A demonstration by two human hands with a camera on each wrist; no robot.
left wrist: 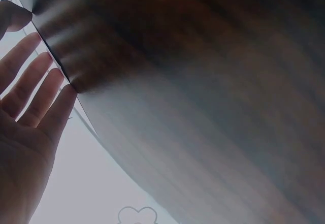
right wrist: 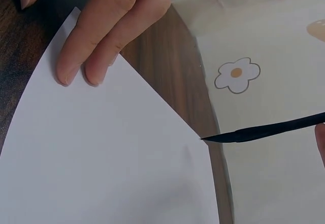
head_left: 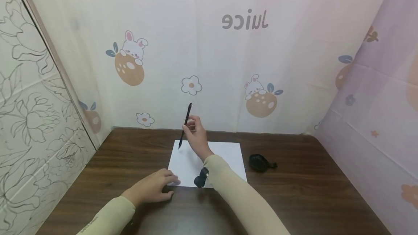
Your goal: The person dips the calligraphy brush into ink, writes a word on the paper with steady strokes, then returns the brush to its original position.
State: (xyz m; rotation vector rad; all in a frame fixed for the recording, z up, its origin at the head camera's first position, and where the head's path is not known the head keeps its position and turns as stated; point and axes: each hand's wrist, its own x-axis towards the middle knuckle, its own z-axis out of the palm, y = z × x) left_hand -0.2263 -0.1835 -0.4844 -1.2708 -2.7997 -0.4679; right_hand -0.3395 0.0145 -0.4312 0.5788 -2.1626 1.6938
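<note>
A slim black ink brush (head_left: 185, 125) with a fine pointed tip is held upright and slightly tilted by my right hand (head_left: 197, 136), pinched between thumb and fingers. Its tip hangs over the upper left corner of a white sheet of paper (head_left: 225, 158) on the table. In the right wrist view the brush (right wrist: 264, 132) comes in from the right, its dark tip at the paper's edge. My left hand (head_left: 153, 187) rests at the sheet's lower left corner with fingers extended, some fingertips on the paper (right wrist: 101, 148) and the thumb on the wood.
To the right of the sheet lies a small black dish (head_left: 258, 163) with a short handle. The dark wooden table (head_left: 303, 191) ends at a patterned curtain (head_left: 212, 53) behind, and similar panels stand at both sides. A black device (head_left: 200, 177) sits at my right wrist.
</note>
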